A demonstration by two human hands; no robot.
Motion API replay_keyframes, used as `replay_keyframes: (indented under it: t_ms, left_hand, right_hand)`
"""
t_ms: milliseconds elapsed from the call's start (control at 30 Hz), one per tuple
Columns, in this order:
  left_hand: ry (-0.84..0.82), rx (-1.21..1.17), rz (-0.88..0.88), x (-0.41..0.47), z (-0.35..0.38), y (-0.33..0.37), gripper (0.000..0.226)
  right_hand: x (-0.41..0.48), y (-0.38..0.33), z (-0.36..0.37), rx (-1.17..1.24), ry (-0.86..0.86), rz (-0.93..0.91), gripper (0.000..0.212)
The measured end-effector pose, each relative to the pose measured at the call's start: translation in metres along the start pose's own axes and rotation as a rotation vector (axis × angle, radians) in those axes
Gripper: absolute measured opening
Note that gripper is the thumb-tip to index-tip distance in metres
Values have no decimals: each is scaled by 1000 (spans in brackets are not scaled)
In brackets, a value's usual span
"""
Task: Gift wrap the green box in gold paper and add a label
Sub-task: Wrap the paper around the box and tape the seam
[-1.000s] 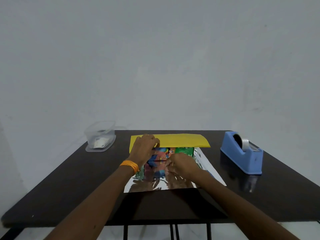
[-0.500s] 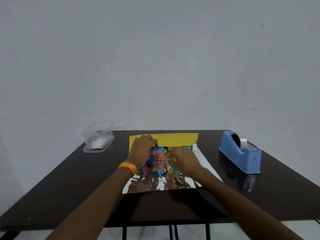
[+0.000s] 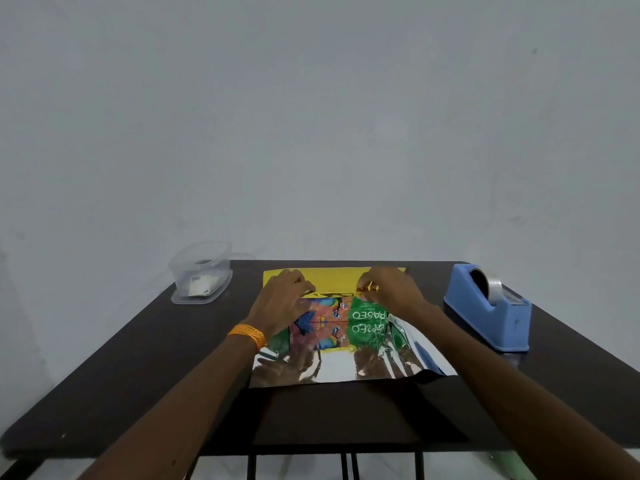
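The green box [image 3: 367,315] lies low in the middle of the frame, on the gold paper [image 3: 332,277], whose silvery inner face is spread toward the bottom of the frame. The far flap is turned up to show its yellow side behind the box. The left hand [image 3: 282,303] and the right hand [image 3: 393,292] are both at the box's far top edge, fingers curled and pinching the fold of that flap, one near each end.

The trouble I'd expect is in the sheet itself. It looks slick and crinkly, so if one hand pulls harder than the other the flap will likely come over crooked, or crease where it can't be smoothed out. The box rests loose on a shiny surface, and a firm tug could slide it toward the bottom of the frame and spoil the alignment.

The tape dispenser [image 3: 485,306] stands apart at the right of the table [image 3: 138,358], so one hand must let go to reach it — that is when the fold may spring back. The clear tub [image 3: 201,271] at the left holds something white; I can't tell whether it is the label.
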State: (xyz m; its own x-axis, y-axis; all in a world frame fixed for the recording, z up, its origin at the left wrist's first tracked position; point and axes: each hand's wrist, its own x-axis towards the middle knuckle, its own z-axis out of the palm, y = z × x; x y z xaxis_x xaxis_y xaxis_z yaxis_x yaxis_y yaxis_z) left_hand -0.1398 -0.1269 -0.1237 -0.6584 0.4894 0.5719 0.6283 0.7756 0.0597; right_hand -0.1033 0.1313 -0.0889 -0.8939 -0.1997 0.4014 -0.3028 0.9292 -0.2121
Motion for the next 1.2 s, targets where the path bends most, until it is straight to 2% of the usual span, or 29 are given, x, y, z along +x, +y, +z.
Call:
replay_keyframes:
  t_ms: [200,300,400,600,867,967,1100,1200]
  left_hand:
    - [60,-53,-57,-17,-14,-23,19]
    - [54,-77,-93,-21,-19,-27,19]
    - [27,-82,-143,-24,-24,-26,34]
    - [180,-30,-91,-14,-27,-14,41]
    - [-30,-86,-30,23,6,37,46]
    - [-84,13,29,25,8,35,39]
    - [-60,39,26,24,9,33,33]
    - [-41,49,9,23,12,34,31]
  right_hand:
    - [1,5,4,43,14,-14,19]
    - [0,6,5,38,29,-13,18]
    - [-1,6,6,30,39,-16,17]
    - [-3,4,8,12,58,-20,17]
    - [-8,1,9,-63,72,-53,17]
    - [-6,2,9,-60,44,-42,23]
    - [-4,2,12,-100,45,-79,34]
    - [-4,0,17,-156,90,-120,31]
